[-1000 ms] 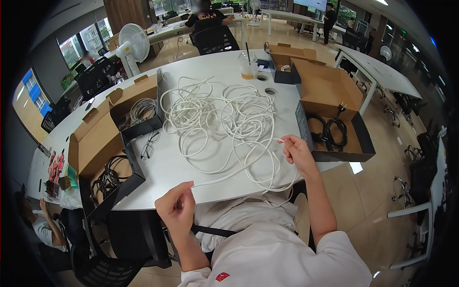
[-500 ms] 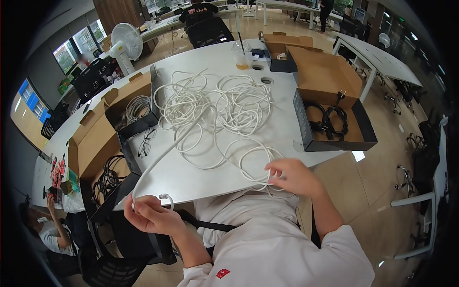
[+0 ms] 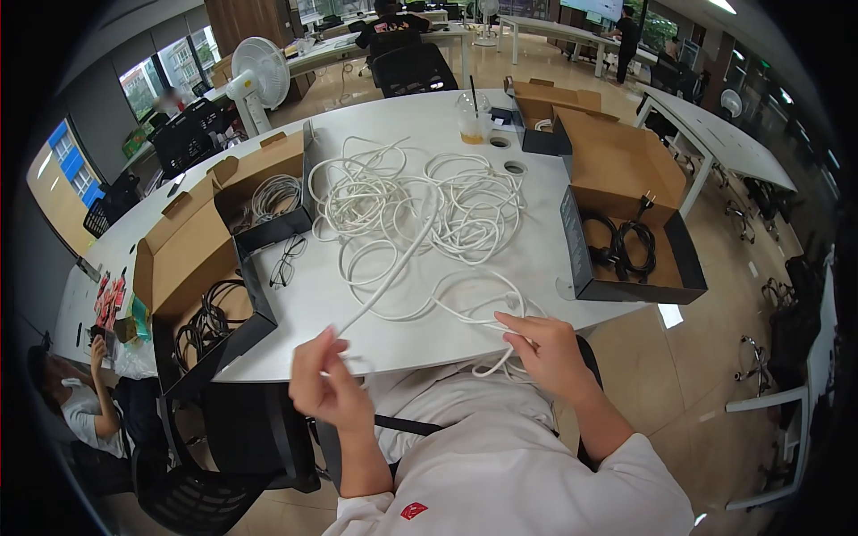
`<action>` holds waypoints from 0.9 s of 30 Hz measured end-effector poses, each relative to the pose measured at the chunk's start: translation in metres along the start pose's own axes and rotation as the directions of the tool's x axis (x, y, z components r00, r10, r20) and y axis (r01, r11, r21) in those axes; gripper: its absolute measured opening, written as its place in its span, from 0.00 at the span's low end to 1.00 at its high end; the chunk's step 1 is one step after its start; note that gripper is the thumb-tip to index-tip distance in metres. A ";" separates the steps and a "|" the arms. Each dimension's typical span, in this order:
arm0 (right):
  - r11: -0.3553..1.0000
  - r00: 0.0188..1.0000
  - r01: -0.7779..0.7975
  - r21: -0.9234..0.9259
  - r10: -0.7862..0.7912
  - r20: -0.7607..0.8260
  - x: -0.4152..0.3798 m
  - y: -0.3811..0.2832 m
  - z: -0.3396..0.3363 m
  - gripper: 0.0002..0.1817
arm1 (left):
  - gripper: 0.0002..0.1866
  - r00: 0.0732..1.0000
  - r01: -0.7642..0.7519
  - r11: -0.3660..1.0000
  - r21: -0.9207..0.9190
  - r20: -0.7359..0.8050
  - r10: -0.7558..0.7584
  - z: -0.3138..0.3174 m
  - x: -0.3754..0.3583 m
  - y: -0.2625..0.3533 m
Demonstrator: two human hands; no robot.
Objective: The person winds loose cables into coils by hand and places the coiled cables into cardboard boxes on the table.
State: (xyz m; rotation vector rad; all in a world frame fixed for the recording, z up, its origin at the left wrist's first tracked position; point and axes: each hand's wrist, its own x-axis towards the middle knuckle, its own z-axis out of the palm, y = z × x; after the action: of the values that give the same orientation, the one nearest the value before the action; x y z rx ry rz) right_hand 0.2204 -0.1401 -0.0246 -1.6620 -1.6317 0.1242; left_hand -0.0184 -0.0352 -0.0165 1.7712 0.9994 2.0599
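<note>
A tangled white cable (image 3: 478, 214) lies in loose loops over the middle of the white table (image 3: 295, 344). One strand runs from the pile down to my left hand (image 3: 332, 384), whose fingers are closed on it just past the table's front edge. At the front right, my right hand (image 3: 552, 355) pinches a few loops of white cable between thumb and fingers. A short length of it hangs over the edge below that hand, by my lap. The cable's end near my left hand is blurred.
Open boxes with black cables stand at the right (image 3: 636, 268) and left (image 3: 214, 330). Beyond the left one, another box (image 3: 268, 214) holds a grey cable coil. Eyeglasses (image 3: 287, 262) lie beside it. A drink cup (image 3: 473, 121) stands at the back. A person (image 3: 85, 402) sits at far left.
My left hand has moved right and slightly up, drawing closer to my right hand with the strand. My right hand has shifted slightly down onto the loops. The camera view has tilted a little.
</note>
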 end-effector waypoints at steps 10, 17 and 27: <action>0.832 0.961 0.263 0.489 -0.183 -0.205 -0.007 -0.017 -0.031 0.10 | 0.18 0.857 -0.133 0.954 0.270 0.515 -0.026 0.035 -0.003 0.021; 0.720 0.875 0.257 0.644 0.109 -0.471 -0.013 -0.004 -0.028 0.04 | 0.16 0.674 -0.008 0.981 -0.191 0.724 0.147 0.035 -0.011 0.030; 0.565 0.797 0.460 0.685 0.078 -0.600 -0.023 0.005 -0.041 0.06 | 0.06 0.551 0.801 0.480 -0.359 0.754 -0.356 0.059 -0.036 -0.020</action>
State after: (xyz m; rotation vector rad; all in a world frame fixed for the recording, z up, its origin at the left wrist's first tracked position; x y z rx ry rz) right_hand 0.2442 -0.1780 -0.0095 -0.6564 -1.0038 0.1946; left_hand 0.0403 -0.0216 -0.0555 1.2067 0.4512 1.0331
